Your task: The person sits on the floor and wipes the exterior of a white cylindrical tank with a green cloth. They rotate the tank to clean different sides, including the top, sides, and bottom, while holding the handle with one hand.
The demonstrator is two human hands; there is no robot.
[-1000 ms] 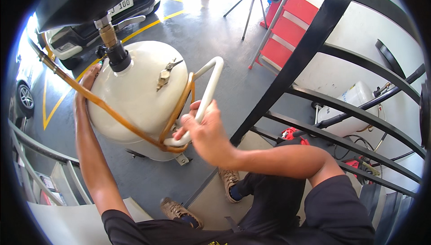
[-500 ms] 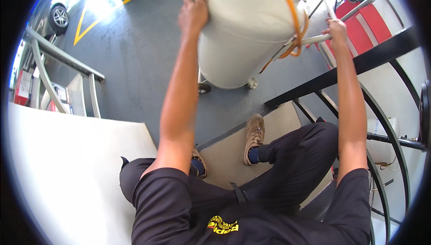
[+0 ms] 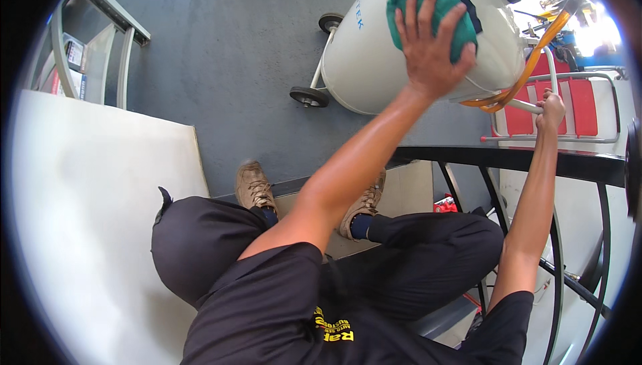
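My left hand (image 3: pixel 433 44) lies with spread fingers on a green cloth (image 3: pixel 461 37), holding it pressed against the side of a large white cylindrical tank (image 3: pixel 354 77). A dark edge shows around the cloth; I cannot tell if it is part of it. At the right, my right hand (image 3: pixel 552 111) is closed around the white tube handle (image 3: pixel 528 106) beside the tank. An orange hose (image 3: pixel 535 64) loops down between the tank and that hand. The tank leans on small black wheels (image 3: pixel 309 97).
A black metal railing (image 3: pixel 521 159) runs below the tank on the right. Behind it stands a red and white folding rack (image 3: pixel 582 107). A white panel (image 3: pixel 100 171) fills the left, with a grey metal frame (image 3: pixel 114 10) beyond. My shoes (image 3: pixel 255 188) are on a beige step.
My left hand has swung right and nearer with the cloth, from the tank's left edge onto its facing side. The tank appears turned, showing its wheels. My right hand stays on the handle.
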